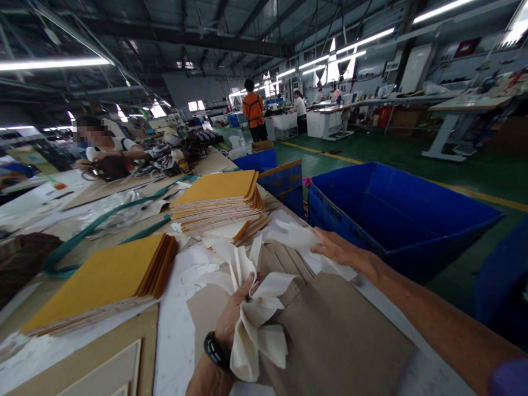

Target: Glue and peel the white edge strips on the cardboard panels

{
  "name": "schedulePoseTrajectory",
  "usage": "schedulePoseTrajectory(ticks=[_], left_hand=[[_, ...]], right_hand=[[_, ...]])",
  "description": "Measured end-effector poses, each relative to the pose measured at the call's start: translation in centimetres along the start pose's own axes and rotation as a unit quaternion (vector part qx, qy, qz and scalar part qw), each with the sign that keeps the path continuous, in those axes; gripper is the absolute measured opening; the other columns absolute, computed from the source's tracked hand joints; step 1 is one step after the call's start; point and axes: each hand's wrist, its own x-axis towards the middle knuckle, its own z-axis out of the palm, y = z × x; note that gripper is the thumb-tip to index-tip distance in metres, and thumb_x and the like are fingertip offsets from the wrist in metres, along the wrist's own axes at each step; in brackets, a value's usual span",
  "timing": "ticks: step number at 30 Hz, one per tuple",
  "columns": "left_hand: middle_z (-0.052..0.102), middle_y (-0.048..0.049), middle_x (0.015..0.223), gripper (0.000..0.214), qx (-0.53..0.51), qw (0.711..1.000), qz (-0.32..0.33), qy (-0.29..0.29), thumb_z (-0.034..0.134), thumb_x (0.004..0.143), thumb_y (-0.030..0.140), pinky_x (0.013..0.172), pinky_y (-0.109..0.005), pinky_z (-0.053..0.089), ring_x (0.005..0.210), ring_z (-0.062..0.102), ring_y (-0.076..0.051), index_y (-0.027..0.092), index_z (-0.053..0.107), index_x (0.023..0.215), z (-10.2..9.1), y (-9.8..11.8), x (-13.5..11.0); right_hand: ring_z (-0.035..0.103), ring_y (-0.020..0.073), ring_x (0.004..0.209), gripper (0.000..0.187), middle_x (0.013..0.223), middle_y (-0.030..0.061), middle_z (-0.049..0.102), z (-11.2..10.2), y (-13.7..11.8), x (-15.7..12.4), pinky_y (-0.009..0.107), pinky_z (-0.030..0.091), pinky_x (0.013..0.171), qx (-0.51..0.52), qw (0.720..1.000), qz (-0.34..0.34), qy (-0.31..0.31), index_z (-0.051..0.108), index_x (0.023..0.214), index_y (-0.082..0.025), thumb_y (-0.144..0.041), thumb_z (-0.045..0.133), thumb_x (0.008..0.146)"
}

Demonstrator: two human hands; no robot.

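1. The left hand (238,300) clutches one crumpled bunch of white sheets (246,340) over the brown panels (338,328) on the table
2. The right hand (335,248) rests at another white sheet (293,234); from here I can't tell whether it pinches
3. Two yellow stacks (97,273) hem in the work, one to the left, one ahead
4. One large blue bin (420,215) stands open beside the table, near the right forearm
5. One person in orange (254,109) stands well apart

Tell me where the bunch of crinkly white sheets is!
In the head view, the bunch is low, slightly left of centre, gripped in the left hand, overlapping brown sheets.
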Motion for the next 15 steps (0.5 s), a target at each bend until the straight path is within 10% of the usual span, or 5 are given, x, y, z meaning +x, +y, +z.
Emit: schedulePoseTrajectory(ticks=[7,15], left_hand=[[0.066,-0.0006,0.060,0.012,-0.012,0.999,0.004,-0.048,0.058,0.077,0.026,0.053,-0.018,0.051,0.052,0.061,-0.010,0.015,0.062,0.075,-0.8,-0.6,0.3],[0.067,-0.0049,0.068,0.034,0.005,0.998,0.012,-0.056,0.062,0.072,0.037,0.058,-0.028,0.052,0.064,0.065,-0.020,0.013,0.058,0.096,-0.5,-0.9,0.2]], right_hand=[[0.054,0.0176,0.093,0.024,0.104,0.0050,0.058,2.2,-0.7,2.1,0.040,0.044,0.082,-0.056,0.997,0.017,-0.048,0.056,0.097,-0.016,-0.034,0.053,0.081],[0.058,0.0183,0.085,0.030,0.092,0.0105,0.061,-2.1,-3.5,-0.5,0.030,0.043,0.071,-0.060,0.989,0.110,0.073,0.048,0.100,-0.012,-0.028,0.026,0.090]])
